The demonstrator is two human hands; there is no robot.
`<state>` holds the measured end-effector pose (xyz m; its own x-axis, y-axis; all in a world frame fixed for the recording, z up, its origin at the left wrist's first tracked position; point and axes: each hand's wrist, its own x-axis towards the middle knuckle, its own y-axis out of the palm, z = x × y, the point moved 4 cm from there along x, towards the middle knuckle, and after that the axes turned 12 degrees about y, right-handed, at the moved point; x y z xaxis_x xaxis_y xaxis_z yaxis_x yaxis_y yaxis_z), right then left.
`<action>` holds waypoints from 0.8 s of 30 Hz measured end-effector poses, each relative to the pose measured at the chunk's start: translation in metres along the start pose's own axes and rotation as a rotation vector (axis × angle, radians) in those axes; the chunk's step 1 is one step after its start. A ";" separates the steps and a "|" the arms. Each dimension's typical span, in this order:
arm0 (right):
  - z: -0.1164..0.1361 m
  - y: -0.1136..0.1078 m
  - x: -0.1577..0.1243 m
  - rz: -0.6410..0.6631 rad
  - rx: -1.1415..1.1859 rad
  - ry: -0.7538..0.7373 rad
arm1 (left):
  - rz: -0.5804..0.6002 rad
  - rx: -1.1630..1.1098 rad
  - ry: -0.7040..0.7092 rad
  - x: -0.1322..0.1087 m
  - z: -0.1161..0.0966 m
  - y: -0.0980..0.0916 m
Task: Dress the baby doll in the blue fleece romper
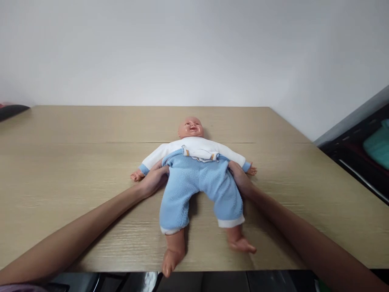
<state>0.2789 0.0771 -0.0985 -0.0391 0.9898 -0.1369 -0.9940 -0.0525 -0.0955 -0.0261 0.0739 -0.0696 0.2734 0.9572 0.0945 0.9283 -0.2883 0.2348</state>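
gripping the soft fleece blue trousers [199, 184] at the waistband of the light doll [191, 134], left hand [155, 178] and right hand [238, 174] seem pinched shut, fingers partly hidden.

left hand [153, 180] fingers part-hidden by trousers [197, 184] | right hand [238, 175] likewise | teal thing [378, 146] edge-cut

The doll [196, 182] lies on the table [75, 162], head at 12 o'clock, feet at 6. The left hand [154, 181] touches its waist at 9 o'clock, the right hand [239, 177] at 3.
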 end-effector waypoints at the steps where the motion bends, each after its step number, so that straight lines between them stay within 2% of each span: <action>1: 0.002 -0.001 0.000 -0.015 -0.002 -0.004 | 0.002 0.108 0.049 0.001 -0.002 -0.002; 5: 0.007 0.003 -0.001 0.005 0.078 0.003 | 0.044 0.442 0.152 0.004 -0.011 -0.009; 8: 0.011 0.003 -0.001 0.135 0.102 0.012 | 0.095 0.510 0.166 0.005 -0.014 -0.015; 11: 0.019 -0.007 -0.003 0.291 -0.045 -0.015 | 0.283 0.531 0.214 0.007 -0.013 -0.019; 13: 0.025 -0.015 -0.006 0.343 -0.197 -0.093 | 0.401 0.570 0.270 0.008 -0.012 -0.023; 14: 0.028 -0.018 -0.008 0.351 -0.269 -0.145 | 0.424 0.597 0.297 0.009 -0.012 -0.024; 16: 0.031 -0.018 -0.009 0.334 -0.350 -0.226 | 0.411 0.637 0.324 0.010 -0.012 -0.026; 18: 0.029 -0.015 -0.009 0.300 -0.349 -0.247 | 0.361 0.611 0.314 0.010 -0.011 -0.025; 21: 0.021 -0.006 -0.007 0.271 -0.290 -0.224 | 0.296 0.440 0.207 0.006 -0.008 -0.018; 24: 0.014 -0.001 -0.008 0.267 -0.212 -0.173 | 0.184 0.286 0.104 0.003 -0.002 -0.014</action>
<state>0.2789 0.0716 -0.0830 -0.3282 0.9444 -0.0176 -0.9043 -0.3195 -0.2832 -0.0386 0.0808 -0.0705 0.4290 0.8782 0.2115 0.9030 -0.4233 -0.0741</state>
